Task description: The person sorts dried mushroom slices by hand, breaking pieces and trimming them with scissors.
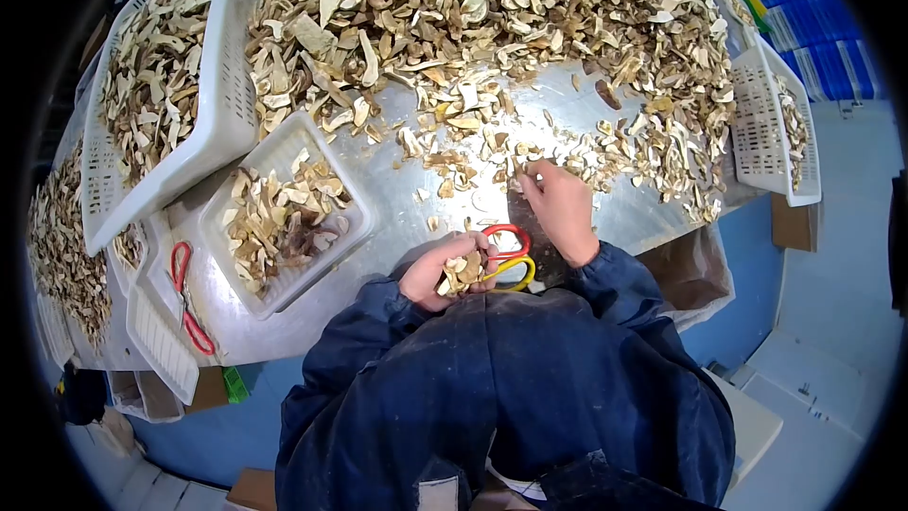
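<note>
My left hand (424,276) is curled around several dried mushroom slices (462,274), close to the front edge of the table. Beside its fingertips lie scissors with a red handle loop (511,229) and a yellow one; their blades are not visible. My right hand (562,213) reaches to the loose slices (492,147) in front of me, thumb and forefinger pinched together. Whatever is between those fingers is too small to make out. Left of my hands stands a white plastic tray (364,218) holding more slices.
A big heap of dried mushroom slices (454,9) covers the back of the metal table (378,170). White baskets stand left (222,99) and right (757,123), both holding slices. Red-handled scissors (180,270) lie at the left. A lined box (695,274) sits below the right edge.
</note>
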A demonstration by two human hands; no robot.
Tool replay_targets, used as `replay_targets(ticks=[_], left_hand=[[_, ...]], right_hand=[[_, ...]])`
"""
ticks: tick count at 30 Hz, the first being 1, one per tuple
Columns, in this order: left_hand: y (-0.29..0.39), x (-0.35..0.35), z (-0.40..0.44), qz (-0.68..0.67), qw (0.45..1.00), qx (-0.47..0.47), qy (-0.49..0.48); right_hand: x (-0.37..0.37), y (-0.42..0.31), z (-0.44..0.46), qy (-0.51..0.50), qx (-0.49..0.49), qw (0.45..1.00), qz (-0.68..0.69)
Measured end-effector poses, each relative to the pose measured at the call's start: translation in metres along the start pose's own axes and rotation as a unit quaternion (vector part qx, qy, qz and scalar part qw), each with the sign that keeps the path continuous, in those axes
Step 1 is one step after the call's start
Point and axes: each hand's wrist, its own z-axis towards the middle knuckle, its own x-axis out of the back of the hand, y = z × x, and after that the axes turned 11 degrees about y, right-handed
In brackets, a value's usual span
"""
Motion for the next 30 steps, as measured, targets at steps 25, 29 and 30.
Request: replay_targets(ticks=[25, 29, 30], left_hand=[[0.009, -0.009, 0.021, -0.056, 0.997, -0.03, -0.043], [0.005, -0.022, 0.016, -0.043, 0.995, -0.078, 0.044], [0.005, -0.027, 0.013, -0.031, 0.992, -0.094, 0.075]], right_hand=[[0.021, -0.007, -0.022, -0.383, -0.41, 0.608, 0.562], [0.028, -0.028, -0.027, -0.27, -0.243, 0.835, 0.415], [0.026, -0.03, -0.03, -0.232, -0.178, 0.878, 0.379]])
